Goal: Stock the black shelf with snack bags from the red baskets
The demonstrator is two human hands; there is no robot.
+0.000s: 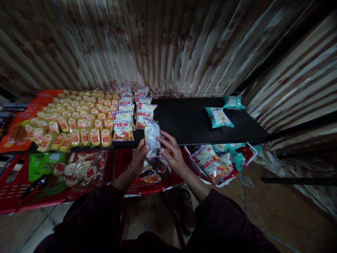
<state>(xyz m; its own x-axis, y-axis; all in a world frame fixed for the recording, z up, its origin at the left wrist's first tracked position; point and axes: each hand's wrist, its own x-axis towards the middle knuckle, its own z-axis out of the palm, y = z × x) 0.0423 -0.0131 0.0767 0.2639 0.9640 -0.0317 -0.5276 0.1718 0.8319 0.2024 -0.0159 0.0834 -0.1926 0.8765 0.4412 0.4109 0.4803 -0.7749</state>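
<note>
Between my two hands is a white snack bag (152, 135) with a striped top edge, its printed back facing up, held over the front edge of the black shelf (179, 116). My left hand (138, 160) grips its left side, thumb on the film. The fingers of my right hand (172, 153) are closed on its right side. Just beyond, two columns of matching snack bags (123, 126) in white, red and orange stand overlapping on the shelf. Below my hands, more such bags lie in a red basket (134, 191), partly hidden by my hands.
Rows of small yellow wrapped cakes (85, 135) cover the shelf's left part, beside an orange package (25, 116). Two teal-and-white bags (219, 117) lie at the right. Another basket (254, 151) of bags and a red crate (15, 196) stand below. A striped curtain (168, 45) hangs behind.
</note>
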